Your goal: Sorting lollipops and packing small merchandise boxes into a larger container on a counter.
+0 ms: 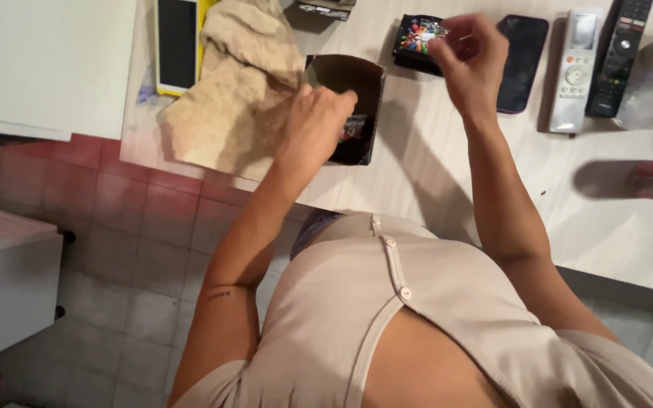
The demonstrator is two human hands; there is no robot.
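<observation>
Left hand grips the brown box rim near the worktop front edge; right hand pinches closed above the pin box, farther back.

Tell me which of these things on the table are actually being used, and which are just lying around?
In use: left hand on the open brown box; right hand pinching something small over the black box of coloured pins.

Lying about: beige cloth, dark phone, white remote, black remote, tablet.
</observation>
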